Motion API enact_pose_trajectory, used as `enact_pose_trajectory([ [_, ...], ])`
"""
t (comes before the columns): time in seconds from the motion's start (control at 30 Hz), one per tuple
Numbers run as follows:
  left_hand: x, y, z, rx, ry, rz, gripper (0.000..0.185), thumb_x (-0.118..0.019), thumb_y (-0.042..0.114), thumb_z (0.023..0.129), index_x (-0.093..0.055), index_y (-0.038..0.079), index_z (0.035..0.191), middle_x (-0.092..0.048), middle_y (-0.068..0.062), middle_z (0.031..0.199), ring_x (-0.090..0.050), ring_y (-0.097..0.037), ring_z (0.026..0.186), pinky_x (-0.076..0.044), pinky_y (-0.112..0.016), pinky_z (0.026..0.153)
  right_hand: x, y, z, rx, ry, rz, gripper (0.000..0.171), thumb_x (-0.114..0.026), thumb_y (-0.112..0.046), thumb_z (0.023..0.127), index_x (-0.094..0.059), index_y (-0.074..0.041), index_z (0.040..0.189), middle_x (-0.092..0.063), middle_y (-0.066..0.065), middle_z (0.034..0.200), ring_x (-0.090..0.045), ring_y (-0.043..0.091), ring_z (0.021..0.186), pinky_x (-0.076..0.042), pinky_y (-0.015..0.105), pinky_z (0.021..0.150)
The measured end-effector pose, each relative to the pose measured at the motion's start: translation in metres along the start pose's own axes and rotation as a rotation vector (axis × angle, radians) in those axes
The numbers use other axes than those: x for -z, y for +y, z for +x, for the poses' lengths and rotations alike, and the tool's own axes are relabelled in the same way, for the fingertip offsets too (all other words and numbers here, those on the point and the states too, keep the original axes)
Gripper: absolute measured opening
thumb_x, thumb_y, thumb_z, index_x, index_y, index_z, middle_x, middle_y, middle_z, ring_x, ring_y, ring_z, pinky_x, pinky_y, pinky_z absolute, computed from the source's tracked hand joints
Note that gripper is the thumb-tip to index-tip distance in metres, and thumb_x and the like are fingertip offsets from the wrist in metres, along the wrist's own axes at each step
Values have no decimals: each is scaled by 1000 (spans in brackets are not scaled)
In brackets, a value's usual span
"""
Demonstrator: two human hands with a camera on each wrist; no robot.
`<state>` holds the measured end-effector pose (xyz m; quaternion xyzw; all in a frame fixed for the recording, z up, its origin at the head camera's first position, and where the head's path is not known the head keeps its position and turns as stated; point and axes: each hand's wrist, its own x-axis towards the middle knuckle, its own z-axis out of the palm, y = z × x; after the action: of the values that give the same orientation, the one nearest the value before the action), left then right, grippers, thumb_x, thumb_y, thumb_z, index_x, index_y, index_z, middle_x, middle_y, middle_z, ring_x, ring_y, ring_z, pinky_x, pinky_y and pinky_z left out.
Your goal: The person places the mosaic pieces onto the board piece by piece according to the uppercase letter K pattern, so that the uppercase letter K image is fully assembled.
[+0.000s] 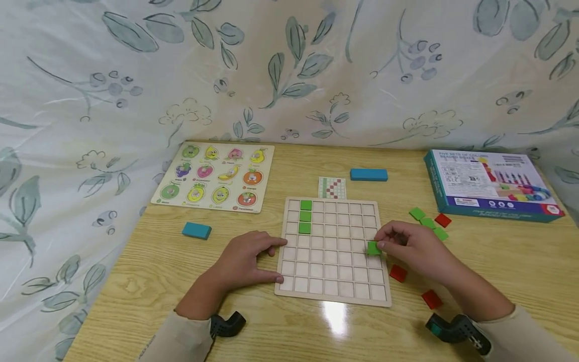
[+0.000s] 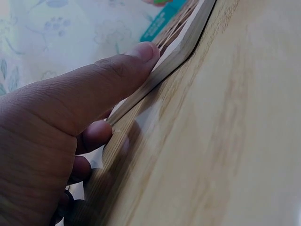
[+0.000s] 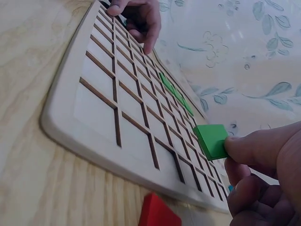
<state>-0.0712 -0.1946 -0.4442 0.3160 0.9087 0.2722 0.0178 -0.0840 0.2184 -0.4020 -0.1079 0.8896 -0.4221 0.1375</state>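
Between thumb and fingertips, my right hand [image 1: 409,245] pinches a small square green tile [image 1: 373,248] over the right side of a wooden grid board [image 1: 332,300]. The right wrist view shows that green tile [image 3: 211,141] raised above the cells. Three green tiles [image 1: 305,216] fill the top cells of the board's second column. My left hand [image 1: 239,259] rests at the board's left edge, thumb and index finger spread apart along it. In the left wrist view its thumb [image 2: 146,52] presses on the board's rim [image 2: 176,56].
Right of the board lie loose green tiles [image 1: 426,222] and red tiles [image 1: 398,273]. A small pattern card [image 1: 332,188] touches the board's far edge. Blue blocks [image 1: 368,174], a fruit puzzle board [image 1: 212,176] and a boxed set [image 1: 493,183] stand around on the wooden table.
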Motion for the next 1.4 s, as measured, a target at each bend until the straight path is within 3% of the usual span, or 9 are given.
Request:
enact_pose_trajectory([
  [0.4, -2, 0, -1, 11, -5, -5, 72, -95, 54, 76, -72, 23, 137, -58, 18, 99, -53, -5, 90, -49, -33, 83, -20, -14, 24, 14, -39, 22, 4, -77, -21, 101, -76, -19, 104, -63, 3, 83, -56, 25, 77, -45, 29, 59],
  [0.67, -1, 0, -1, 12, -13, -6, 72, -93, 55, 78, -71, 23, 138, -57, 17, 99, -52, -5, 90, -48, -33, 82, -39, -28, 41, 45, -30, 59, 5, -78, -20, 100, -76, -16, 103, -66, 2, 92, -57, 25, 78, -47, 30, 61],
  [1.0, 0, 0, 0, -3, 0, -13, 71, -95, 53, 77, -72, 22, 136, -58, 16, 98, -53, -5, 90, -49, -32, 82, -69, -45, 59, 111, 7, 65, 5, -79, -18, 97, -77, -13, 98, -70, -3, 89, -61, 20, 78, -49, 33, 67],
  [1.4, 0, -1, 0, -4, 1, -11, 71, -94, 55, 77, -72, 23, 136, -58, 17, 98, -53, -4, 89, -49, -31, 81, -93, -61, 69, 79, 27, 122, 5, -79, -16, 96, -77, -12, 98, -70, -3, 88, -65, 17, 80, -51, 36, 74],
])
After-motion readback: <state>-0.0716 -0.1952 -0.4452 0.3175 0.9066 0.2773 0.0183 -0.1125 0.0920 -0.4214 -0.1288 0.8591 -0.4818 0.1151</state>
